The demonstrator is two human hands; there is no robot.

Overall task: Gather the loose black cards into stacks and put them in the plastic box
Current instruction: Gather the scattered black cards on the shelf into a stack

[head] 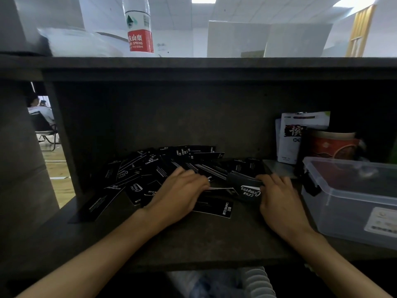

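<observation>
Cards: thin, light, glossy black printed cards, judged slippery, are scattered on the dark shelf, left of the clear lidded plastic box.
Left hand: laid flat on the pile, fingers relaxed.
Right hand: a small stack is pinched by its edges, best squared there.

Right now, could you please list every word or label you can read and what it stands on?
"SPRING": red label of the water bottle.
"CAMPING CLUB": black cards on the shelf.
"Campsus", uncertain, upside down: card by the right hand.
Pouch, plastic box sticker: too blurred.
</observation>
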